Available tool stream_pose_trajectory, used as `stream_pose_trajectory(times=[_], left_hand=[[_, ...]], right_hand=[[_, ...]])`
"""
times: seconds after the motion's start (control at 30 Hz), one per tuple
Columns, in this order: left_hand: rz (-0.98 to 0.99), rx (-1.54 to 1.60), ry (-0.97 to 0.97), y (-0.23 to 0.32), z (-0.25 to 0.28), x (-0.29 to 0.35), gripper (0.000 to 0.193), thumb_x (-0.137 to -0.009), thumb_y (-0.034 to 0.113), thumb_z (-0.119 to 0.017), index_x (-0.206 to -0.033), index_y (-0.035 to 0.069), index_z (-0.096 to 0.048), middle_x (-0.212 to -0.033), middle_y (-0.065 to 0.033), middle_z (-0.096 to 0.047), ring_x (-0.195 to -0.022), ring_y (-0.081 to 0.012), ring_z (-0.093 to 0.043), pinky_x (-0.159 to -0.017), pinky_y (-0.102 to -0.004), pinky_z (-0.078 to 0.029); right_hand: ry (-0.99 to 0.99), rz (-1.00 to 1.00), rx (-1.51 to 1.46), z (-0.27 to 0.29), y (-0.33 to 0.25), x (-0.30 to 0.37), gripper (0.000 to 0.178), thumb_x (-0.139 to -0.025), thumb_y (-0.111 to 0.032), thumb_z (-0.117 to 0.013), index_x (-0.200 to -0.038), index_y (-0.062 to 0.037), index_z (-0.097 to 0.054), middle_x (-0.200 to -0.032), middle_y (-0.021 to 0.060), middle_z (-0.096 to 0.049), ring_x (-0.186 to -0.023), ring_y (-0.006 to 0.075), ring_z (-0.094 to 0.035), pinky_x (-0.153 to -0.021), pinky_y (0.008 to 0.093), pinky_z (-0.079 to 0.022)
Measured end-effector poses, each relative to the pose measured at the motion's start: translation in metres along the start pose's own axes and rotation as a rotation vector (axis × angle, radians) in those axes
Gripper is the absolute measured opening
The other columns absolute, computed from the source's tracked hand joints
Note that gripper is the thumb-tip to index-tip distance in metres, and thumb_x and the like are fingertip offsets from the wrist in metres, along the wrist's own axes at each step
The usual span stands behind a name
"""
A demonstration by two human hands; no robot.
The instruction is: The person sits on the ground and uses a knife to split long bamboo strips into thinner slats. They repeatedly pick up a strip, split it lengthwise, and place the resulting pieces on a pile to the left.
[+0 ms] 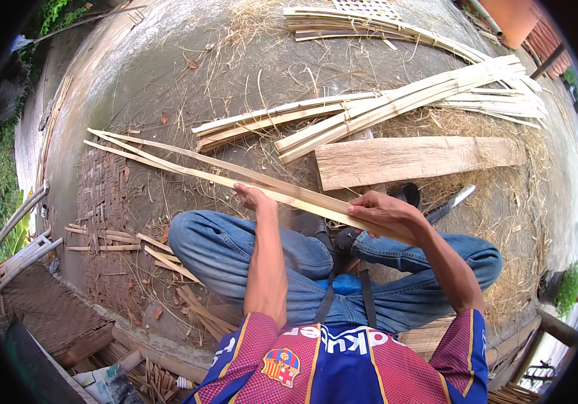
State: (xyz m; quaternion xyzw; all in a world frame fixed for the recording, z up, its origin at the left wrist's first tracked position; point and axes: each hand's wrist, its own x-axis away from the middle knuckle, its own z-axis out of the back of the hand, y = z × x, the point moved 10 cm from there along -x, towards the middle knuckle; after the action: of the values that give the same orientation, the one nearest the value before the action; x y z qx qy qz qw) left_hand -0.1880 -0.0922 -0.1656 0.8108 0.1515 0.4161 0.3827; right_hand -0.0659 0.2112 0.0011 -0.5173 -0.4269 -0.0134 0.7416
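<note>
Long pale bamboo strips lie slantwise across my lap, their far-left ends fanned apart above the floor. My left hand is closed around them near the middle of their length. Further right, my right hand grips the same strips from above, with the thumb side toward the left hand; some of its fingers are hidden under the strips. A knife with a bright blade tip lies beyond my right knee, partly hidden by the right forearm and leg.
Ahead lies a thick wooden plank, with tied bundles of bamboo strips behind it. Another bundle rests farther back. A woven mat and short offcuts are at left. Shavings litter the floor at right.
</note>
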Motion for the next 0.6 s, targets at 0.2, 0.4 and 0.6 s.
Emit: stream_pose_trajectory(times=[0.2, 0.4, 0.6], left_hand=[[0.242, -0.02, -0.088, -0.031, -0.026, 0.053, 0.07, -0.1, 0.068, -0.04, -0.148, 0.017, -0.035, -0.118, -0.0107, -0.062, -0.096, -0.0279, -0.063, -0.085, -0.0472, -0.056], [0.45, 0.109, -0.408, -0.078, -0.034, 0.108, 0.078, -0.094, 0.079, -0.031, -0.123, 0.011, -0.058, -0.104, -0.0056, -0.061, -0.097, -0.0226, -0.057, -0.092, -0.0418, -0.05], [0.596, 0.566, -0.992, -0.062, -0.064, 0.124, 0.077, -0.095, 0.077, -0.03, -0.113, 0.007, -0.059, -0.098, -0.0084, -0.058, -0.097, -0.0253, -0.053, -0.095, -0.0437, -0.046]], right_hand=[[0.029, 0.031, -0.052, 0.006, 0.004, 0.0, 0.046, -0.106, -0.043, -0.05, -0.118, -0.0018, -0.067, -0.075, 0.0048, -0.068, -0.055, 0.0106, -0.062, -0.052, 0.0274, -0.052], [0.168, 0.13, 0.314, 0.025, -0.011, -0.006, 0.042, -0.104, -0.036, -0.052, -0.12, 0.0002, -0.067, -0.082, 0.0146, -0.07, -0.071, 0.0256, -0.068, -0.067, 0.0375, -0.054], [0.544, 0.468, 0.682, 0.034, -0.07, 0.029, 0.032, -0.1, -0.023, -0.055, -0.127, -0.0088, -0.065, -0.096, 0.0166, -0.067, -0.082, 0.0381, -0.066, -0.073, 0.0474, -0.053]])
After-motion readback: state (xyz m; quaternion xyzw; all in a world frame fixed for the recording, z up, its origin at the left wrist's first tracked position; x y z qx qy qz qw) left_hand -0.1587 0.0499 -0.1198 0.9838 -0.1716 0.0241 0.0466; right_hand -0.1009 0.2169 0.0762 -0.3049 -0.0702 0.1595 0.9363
